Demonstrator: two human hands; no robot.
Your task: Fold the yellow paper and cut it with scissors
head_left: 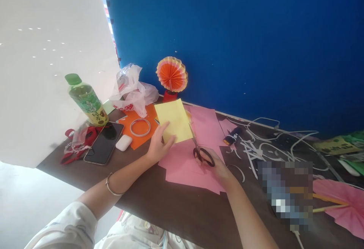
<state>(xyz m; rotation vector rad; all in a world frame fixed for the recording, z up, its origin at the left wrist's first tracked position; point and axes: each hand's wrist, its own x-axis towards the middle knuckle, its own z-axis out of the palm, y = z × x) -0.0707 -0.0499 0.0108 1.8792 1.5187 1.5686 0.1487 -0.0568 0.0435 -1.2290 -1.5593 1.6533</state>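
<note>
My left hand point(159, 143) grips a yellow sheet of paper point(174, 122) by its lower left edge, thumb on top. In my right hand point(214, 163) is a pair of scissors with black handles point(204, 157). Their blades point up and away, at the right edge of the yellow sheet; whether they are cutting into it I cannot tell. Beneath both hands lie pink sheets of paper point(187, 169), with another pink sheet point(206, 124) behind the scissors. An orange sheet point(136, 141) is left of my left hand, with a ring-shaped tape roll point(140, 127) on it.
Left stand a green-capped bottle point(88, 103), a phone point(105, 143) and a white earbud case point(124, 143). A plastic bag point(136, 91) and a pleated paper fan point(172, 74) are at the back by the blue wall. White cables point(264, 144), paper scraps and a pink fan point(341, 199) lie right.
</note>
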